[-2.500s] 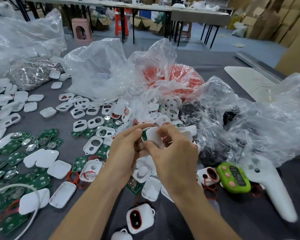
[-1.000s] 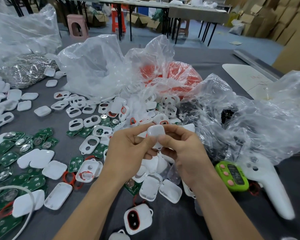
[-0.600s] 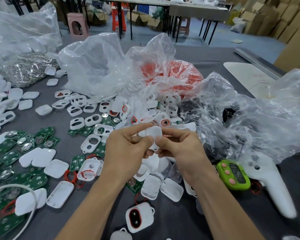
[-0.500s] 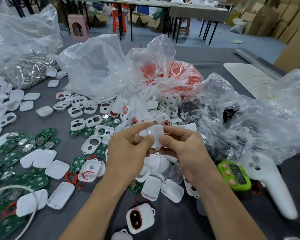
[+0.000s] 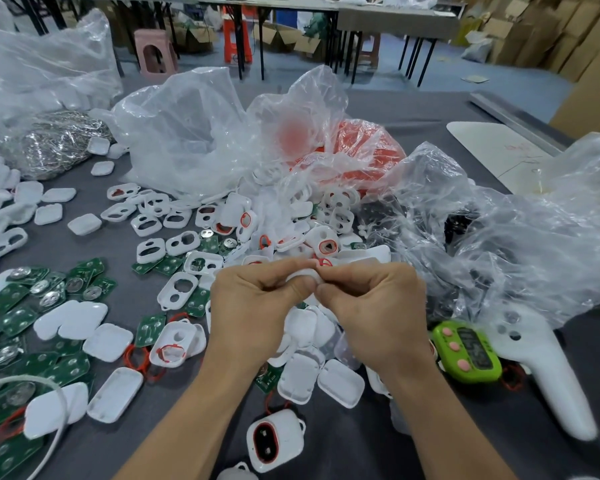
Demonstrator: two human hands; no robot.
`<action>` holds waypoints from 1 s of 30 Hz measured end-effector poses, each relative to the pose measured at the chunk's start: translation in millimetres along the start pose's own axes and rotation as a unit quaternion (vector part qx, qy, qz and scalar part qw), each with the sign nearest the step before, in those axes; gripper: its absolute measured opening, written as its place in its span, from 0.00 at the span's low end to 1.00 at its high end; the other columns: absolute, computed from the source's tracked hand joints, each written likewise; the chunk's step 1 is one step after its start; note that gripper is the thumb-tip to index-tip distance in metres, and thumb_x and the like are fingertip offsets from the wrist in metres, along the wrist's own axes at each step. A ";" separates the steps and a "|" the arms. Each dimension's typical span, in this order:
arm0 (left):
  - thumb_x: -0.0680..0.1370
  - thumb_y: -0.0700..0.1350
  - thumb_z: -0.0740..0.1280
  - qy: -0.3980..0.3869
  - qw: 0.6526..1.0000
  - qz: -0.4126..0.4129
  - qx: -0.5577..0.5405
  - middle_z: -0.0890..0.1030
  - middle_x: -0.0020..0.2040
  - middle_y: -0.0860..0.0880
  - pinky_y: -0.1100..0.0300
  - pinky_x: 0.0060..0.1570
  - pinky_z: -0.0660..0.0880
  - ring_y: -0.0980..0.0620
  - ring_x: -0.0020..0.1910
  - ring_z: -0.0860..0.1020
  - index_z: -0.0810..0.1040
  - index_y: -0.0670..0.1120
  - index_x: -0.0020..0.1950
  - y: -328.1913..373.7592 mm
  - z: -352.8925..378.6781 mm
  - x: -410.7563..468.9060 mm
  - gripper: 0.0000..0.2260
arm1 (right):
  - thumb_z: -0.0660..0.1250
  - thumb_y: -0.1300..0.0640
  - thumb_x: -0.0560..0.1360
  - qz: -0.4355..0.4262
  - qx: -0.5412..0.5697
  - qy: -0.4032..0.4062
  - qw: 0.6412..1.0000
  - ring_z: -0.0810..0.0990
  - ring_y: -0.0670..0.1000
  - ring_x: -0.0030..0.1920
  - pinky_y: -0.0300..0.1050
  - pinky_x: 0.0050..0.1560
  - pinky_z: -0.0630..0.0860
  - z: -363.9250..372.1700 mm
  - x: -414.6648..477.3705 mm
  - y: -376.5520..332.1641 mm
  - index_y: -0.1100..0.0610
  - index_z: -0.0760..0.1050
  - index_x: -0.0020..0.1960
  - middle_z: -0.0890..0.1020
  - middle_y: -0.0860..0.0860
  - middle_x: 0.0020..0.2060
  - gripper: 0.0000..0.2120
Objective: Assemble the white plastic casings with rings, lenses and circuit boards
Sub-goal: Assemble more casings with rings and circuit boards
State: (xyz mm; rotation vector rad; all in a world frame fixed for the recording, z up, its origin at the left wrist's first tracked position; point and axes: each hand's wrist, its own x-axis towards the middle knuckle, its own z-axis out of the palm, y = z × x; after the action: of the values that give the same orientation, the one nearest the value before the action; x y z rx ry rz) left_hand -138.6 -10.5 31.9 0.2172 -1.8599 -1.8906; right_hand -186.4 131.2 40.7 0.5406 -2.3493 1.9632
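My left hand (image 5: pixel 253 306) and my right hand (image 5: pixel 378 306) meet above the middle of the table and pinch one white plastic casing (image 5: pixel 303 274) between thumbs and forefingers. Most of the casing is hidden by my fingers. Under my hands lies a heap of white casing halves (image 5: pixel 300 374). An assembled casing with a red ring (image 5: pixel 274 439) lies near the front edge. Green circuit boards (image 5: pixel 18 315) with round metal discs cover the left side. Loose red rings (image 5: pixel 137 358) lie among the shells.
Clear plastic bags (image 5: pixel 201 133) with white parts and red rings (image 5: pixel 364 143) stand behind the pile; another crumpled bag (image 5: pixel 520 237) lies at the right. A green timer (image 5: pixel 468 349) and a white handheld controller (image 5: pixel 541 372) lie right of my hands. The grey table (image 5: pixel 361 445) shows in front.
Both hands have turned the casing flatter and closed more tightly over it, so less of it shows. My hands have stayed in the same spot above the pile.
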 end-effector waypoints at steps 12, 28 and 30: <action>0.69 0.58 0.73 0.069 0.993 -0.083 0.037 0.88 0.43 0.53 0.54 0.47 0.81 0.53 0.45 0.86 0.88 0.61 0.48 -1.4 -1.4 0.8 0.10 | 0.65 0.61 0.81 0.060 0.029 -0.082 0.994 0.86 0.46 0.49 0.43 0.51 0.82 21.6 1.4 4.8 0.48 0.82 0.61 0.87 0.45 0.49 0.13; 0.78 0.33 0.69 0.014 0.993 -0.102 -0.063 0.88 0.43 0.44 0.65 0.38 0.79 0.53 0.40 0.84 0.89 0.49 0.47 2.0 -1.0 4.4 0.14 | 0.67 0.66 0.80 0.190 0.179 -0.142 0.955 0.87 0.60 0.43 0.50 0.49 0.85 -3.3 12.2 -3.5 0.61 0.85 0.55 0.86 0.59 0.45 0.09; 0.78 0.33 0.69 0.016 0.993 -0.104 -0.057 0.88 0.41 0.44 0.64 0.37 0.79 0.53 0.37 0.83 0.89 0.50 0.46 2.1 -1.0 3.7 0.14 | 0.68 0.65 0.80 0.196 0.193 -0.143 0.951 0.87 0.58 0.41 0.49 0.46 0.86 -2.2 12.8 -4.2 0.62 0.84 0.55 0.87 0.57 0.45 0.08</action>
State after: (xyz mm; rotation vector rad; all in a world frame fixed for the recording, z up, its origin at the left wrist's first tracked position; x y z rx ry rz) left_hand -141.0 -12.9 34.7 0.4150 -1.7595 -2.1132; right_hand -197.6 129.7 48.3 0.4156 -2.3830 2.7280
